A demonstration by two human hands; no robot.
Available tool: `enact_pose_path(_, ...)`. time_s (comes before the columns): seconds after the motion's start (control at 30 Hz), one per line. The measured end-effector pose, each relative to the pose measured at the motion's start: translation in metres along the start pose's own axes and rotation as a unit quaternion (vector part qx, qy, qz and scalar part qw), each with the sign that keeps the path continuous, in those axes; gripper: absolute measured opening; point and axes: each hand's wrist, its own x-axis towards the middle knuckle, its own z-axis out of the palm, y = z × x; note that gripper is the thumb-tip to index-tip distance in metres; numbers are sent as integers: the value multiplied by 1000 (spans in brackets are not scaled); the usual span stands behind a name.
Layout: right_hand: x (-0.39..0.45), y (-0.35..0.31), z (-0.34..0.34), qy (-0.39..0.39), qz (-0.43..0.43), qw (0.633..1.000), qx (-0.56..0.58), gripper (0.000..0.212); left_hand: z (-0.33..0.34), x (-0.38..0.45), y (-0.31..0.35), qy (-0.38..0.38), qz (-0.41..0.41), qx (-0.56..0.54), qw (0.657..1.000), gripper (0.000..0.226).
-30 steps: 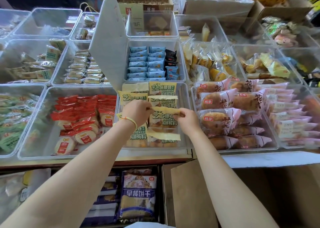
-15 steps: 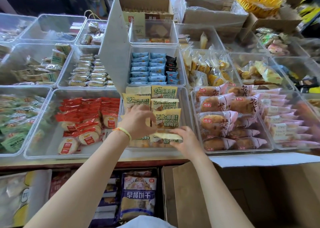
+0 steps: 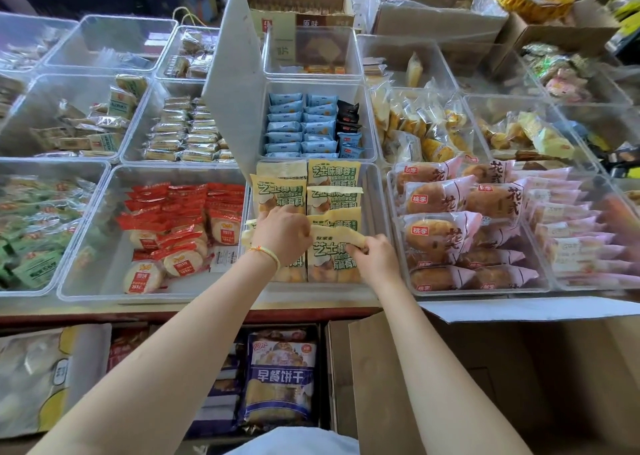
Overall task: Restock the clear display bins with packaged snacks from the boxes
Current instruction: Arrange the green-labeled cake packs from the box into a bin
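A clear bin (image 3: 372, 191) in the front row's middle holds two columns of yellow snack packs (image 3: 333, 174) with green print. My left hand (image 3: 282, 233) lies on the left column, fingers curled over a pack's top edge. My right hand (image 3: 375, 255) pinches the upper corner of the front yellow pack (image 3: 329, 250) in the right column. Both hands are inside the bin. An open cardboard box (image 3: 485, 368) stands below at the right; its inside is hidden.
Clear bins surround this one: red packs (image 3: 180, 219) left, pink bread packs (image 3: 450, 219) right, blue packs (image 3: 301, 125) behind. A white lid (image 3: 235, 84) leans upright behind the bin. Blue biscuit bags (image 3: 280, 378) sit under the counter. Cardboard boxes line the back.
Both hands have shifted within the yellow-pack bin. The right hand went from the front pack's low edge to its upper corner. The left hand settled lower on the left column.
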Motion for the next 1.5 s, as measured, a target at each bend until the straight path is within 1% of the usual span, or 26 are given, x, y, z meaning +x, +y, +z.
enact_pose_path(0.1, -9, 6, 0, -44, -5, 999, -10, 54, 3, -2, -9, 19, 12, -43, 999, 17)
enact_pose_path(0.23, -15, 6, 1, -43, 8, 999, 7, 54, 6, -2, -13, 16, 16, -46, 999, 16)
enact_pose_path(0.33, -14, 3, -1, -48, 16, 998, 37, 43, 6, -2, -12, 10, 14, -61, 998, 16)
enact_pose_path(0.43, -13, 1, 0, -11, -10, 995, 94, 26, 5, -4, -15, 19, 27, -119, 992, 11)
enact_pose_path(0.5, -10, -1, 1, 10, -26, 995, 95, 17, 3, -4, -18, 23, 33, -138, 990, 9)
enact_pose_path(0.57, -6, -8, 1, 13, -28, 997, 77, 14, 1, -3, -20, 30, 29, -144, 989, 6)
enact_pose_path(0.7, -3, -20, -14, -1, -41, 998, 40, 22, 5, -2, -21, 46, 14, -149, 988, 6)
enact_pose_path(0.77, -4, -28, -27, 1, -73, 996, 48, 20, 2, -4, -22, 56, 2, -204, 977, 6)
enact_pose_path(0.83, -2, -37, -38, 24, -110, 993, 47, 17, -3, -5, -27, 80, -12, -260, 962, 6)
enact_pose_path(0.87, 1, -42, -41, 38, -126, 991, 36, 15, -6, -4, -30, 97, -17, -266, 959, 7)
enact_pose_path(0.93, 9, -55, -42, 53, -159, 986, -3, 9, -10, 2, -38, 119, -30, -250, 960, 6)
enact_pose_path(0.97, 13, -62, -40, 48, -178, 982, -34, 9, -13, 5, -42, 105, -37, -236, 965, 7)
enact_pose_path(1.03, 22, -76, -33, 17, -214, 970, -114, 14, -22, 14, -48, 25, -38, -194, 980, 12)
enact_pose_path(1.1, 29, -86, -25, -21, -225, 953, -203, 23, -31, 21, -48, -64, -29, -156, 985, 15)
enact_pose_path(1.13, 33, -89, -22, -30, -221, 943, -245, 22, -34, 25, -48, -78, -28, -147, 986, 21)
enact_pose_path(1.17, 35, -92, -21, -29, -220, 935, -278, 18, -36, 28, -48, -61, -25, -142, 988, 27)
enact_pose_path(1.2, 37, -95, -21, -21, -223, 931, -290, 16, -38, 31, -49, -17, -20, -137, 990, 30)
enact_pose_path(1.23, 39, -97, -22, -10, -229, 932, -281, 17, -40, 36, -51, 48, -15, -132, 990, 28)
enact_pose_path(1.3, 42, -104, -25, 15, -244, 940, -238, 22, -42, 46, -56, 173, -6, -110, 979, 15)
enact_pose_path(1.33, 45, -107, -27, 32, -253, 942, -219, 22, -43, 53, -58, 202, 5, -86, 976, 16)
enact_pose_path(1.37, 49, -110, -29, 50, -262, 940, -212, 21, -43, 61, -59, 193, 18, -48, 980, 26)
enact_pose_path(1.4, 53, -112, -29, 59, -268, 937, -216, 21, -43, 71, -59, 152, 29, -2, 988, 35)
enact_pose_path(1.43, 58, -114, -29, 53, -264, 935, -231, 25, -43, 79, -57, 103, 36, 40, 993, 40)
enact_pose_path(1.5, 67, -116, -28, 10, -232, 934, -271, 37, -40, 92, -54, 21, 39, 98, 994, 35)
